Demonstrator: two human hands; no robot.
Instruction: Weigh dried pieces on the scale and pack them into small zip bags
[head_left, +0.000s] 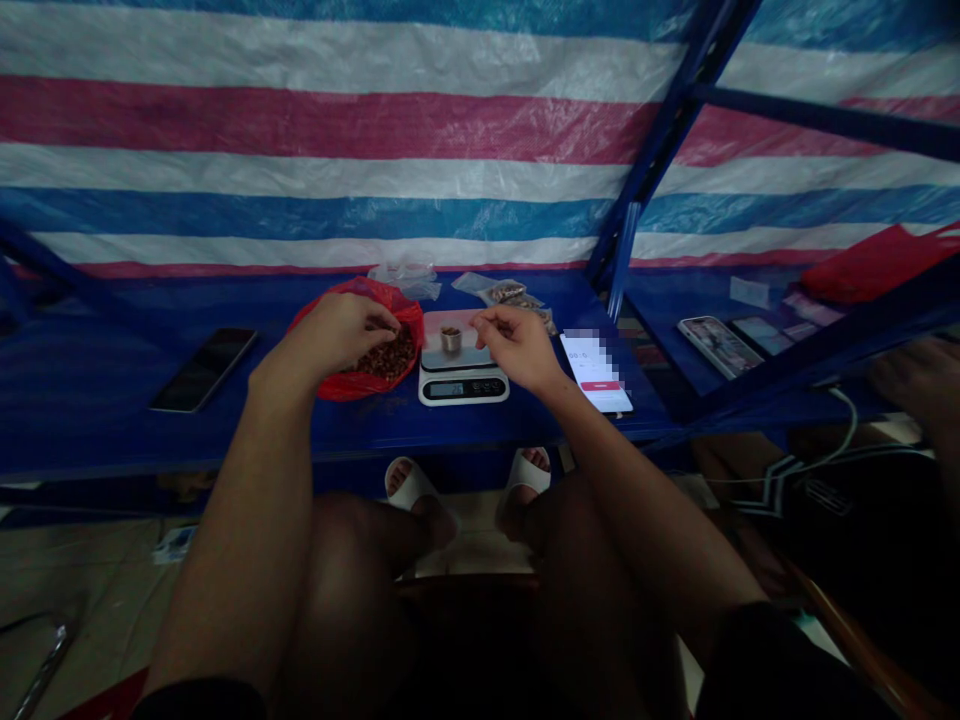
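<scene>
My left hand (341,333) reaches into a red plastic bag (341,383) of small brown pieces (390,357), fingers curled over them. My right hand (517,345) hovers beside a white digital scale (463,385), fingers pinched together near the small metal cup (450,339) standing on its platform. What the pinch holds is too small to make out. Both rest over a blue shelf (97,410).
A dark phone (204,368) lies left on the shelf; a lit phone (596,372) lies right of the scale. Clear plastic bags (510,292) sit behind. Two more phones (720,345) and another person's hand (919,375) are at right. A blue post (660,140) slants up.
</scene>
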